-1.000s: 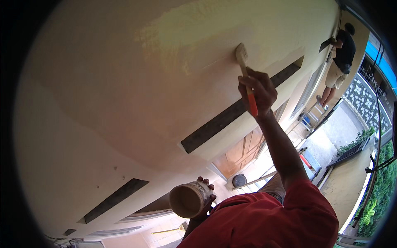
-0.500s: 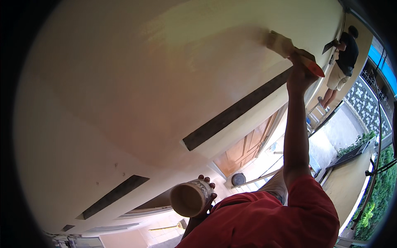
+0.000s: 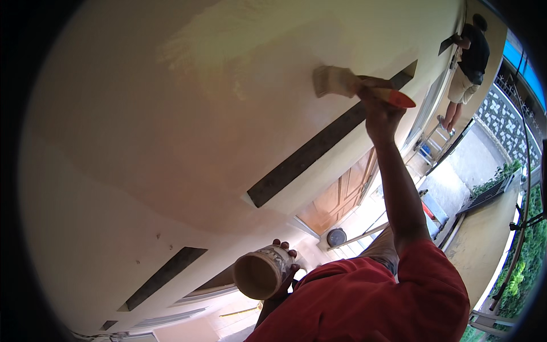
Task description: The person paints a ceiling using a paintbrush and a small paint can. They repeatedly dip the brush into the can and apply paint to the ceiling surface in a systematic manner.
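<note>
My right hand [image 3: 380, 108] grips a wide paintbrush [image 3: 335, 81] with an orange-tipped handle [image 3: 401, 98], raised against the painted wall [image 3: 142, 142]. The bristles are blurred at a pinkish area just below a pale yellow-green patch, left of a long dark slot [image 3: 307, 159]. At the lower middle, my left hand [image 3: 288, 262] is wrapped round a cylindrical container [image 3: 256, 273], its wide mouth turned toward the camera, beside my red shirt. More dark slots run across the lower left of the wall.
A co-worker [image 3: 472, 57] in a dark top stands on an aluminium ladder [image 3: 435, 145] at upper right, hands at the wall. Below are a wooden door [image 3: 336, 199], a dark bucket [image 3: 336, 236] and a paved walkway. A cable [image 3: 527, 142], a low wall and plants line the right side.
My right hand and brush rose rightward, then swung back left and a little down, the brush now lying more sideways. My left hand and container stayed nearly still.
</note>
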A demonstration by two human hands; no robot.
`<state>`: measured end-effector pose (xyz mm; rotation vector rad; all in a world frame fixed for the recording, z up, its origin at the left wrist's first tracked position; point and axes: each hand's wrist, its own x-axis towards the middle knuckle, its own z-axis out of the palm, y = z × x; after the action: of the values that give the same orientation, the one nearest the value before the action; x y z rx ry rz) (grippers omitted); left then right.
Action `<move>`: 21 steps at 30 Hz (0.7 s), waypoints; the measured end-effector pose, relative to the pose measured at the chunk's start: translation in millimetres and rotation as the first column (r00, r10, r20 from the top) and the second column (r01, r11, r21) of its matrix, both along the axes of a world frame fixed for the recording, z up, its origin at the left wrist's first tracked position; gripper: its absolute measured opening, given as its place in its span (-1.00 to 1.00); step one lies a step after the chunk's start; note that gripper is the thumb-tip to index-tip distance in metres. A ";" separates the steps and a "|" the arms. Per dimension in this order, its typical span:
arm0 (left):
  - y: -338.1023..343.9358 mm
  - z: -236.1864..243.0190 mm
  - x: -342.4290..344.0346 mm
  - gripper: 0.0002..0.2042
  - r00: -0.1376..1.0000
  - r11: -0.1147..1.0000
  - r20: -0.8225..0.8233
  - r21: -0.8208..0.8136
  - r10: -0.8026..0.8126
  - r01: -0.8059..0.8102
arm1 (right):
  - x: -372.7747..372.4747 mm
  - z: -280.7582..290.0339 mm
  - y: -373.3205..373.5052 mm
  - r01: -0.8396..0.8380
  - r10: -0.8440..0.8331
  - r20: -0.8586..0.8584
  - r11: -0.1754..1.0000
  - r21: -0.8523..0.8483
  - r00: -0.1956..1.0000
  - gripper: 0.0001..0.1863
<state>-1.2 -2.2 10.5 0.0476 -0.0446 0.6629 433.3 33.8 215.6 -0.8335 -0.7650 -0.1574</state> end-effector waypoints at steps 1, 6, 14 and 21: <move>-0.9 -1.6 0.2 -0.27 1.000 1.000 0.021 -0.012 -0.008 0.009 | 25.9 -1.2 -4.2 0.139 -0.140 -0.014 0.990 -0.037 0.990 -0.84; -3.2 -1.9 2.5 -0.29 0.999 0.998 0.050 -0.061 -0.010 0.013 | 34.6 12.9 4.9 0.539 -0.566 0.339 0.823 0.179 0.752 -0.81; 4.0 -1.8 0.6 -0.25 0.998 0.999 0.059 -0.029 -0.036 0.038 | -161.0 43.1 11.8 -0.181 0.075 0.777 0.982 0.050 0.625 -0.70; 0.9 -2.2 9.0 -0.24 0.993 1.000 0.120 -0.002 -0.023 0.023 | -75.3 83.7 48.2 -0.272 0.165 0.501 0.951 0.148 0.849 -0.82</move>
<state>7.8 -1.4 8.3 0.0041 -0.1596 0.6425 357.9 82.1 299.3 -0.4921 -1.2887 -0.2437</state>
